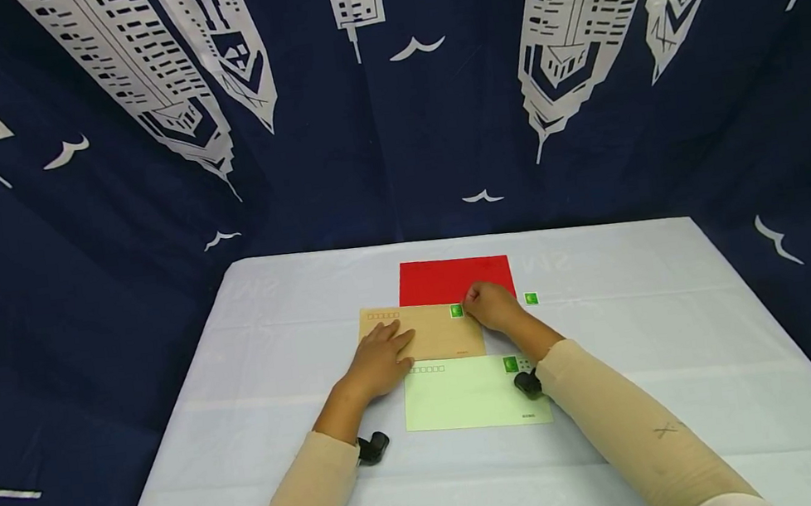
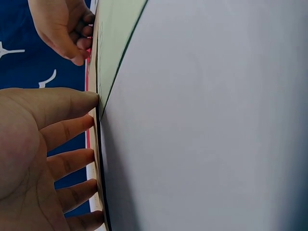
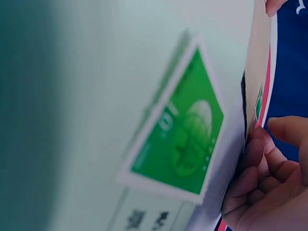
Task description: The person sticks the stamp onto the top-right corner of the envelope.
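On a brown envelope (image 1: 439, 339) lies my left hand (image 1: 378, 360), its fingers spread and the fingertips resting on the paper, the thumb toward the pale green envelope (image 1: 468, 403). A green stamp (image 1: 456, 311) sits at the brown envelope's upper right corner. Right beside that stamp is my right hand (image 1: 490, 307), over the lower edge of a red envelope (image 1: 446, 278). Its fingers curl in toward the palm in the right wrist view, with the thumb (image 3: 286, 129) apart from them and nothing seen between. The pale green envelope bears its own stamp (image 3: 185, 132).
Another green stamp (image 1: 531, 299) lies on the white table (image 1: 291, 299), just right of the red envelope. A dark blue cloth (image 1: 336, 169) with white building prints hangs behind the table. Each wrist carries a small black camera (image 1: 373, 449).
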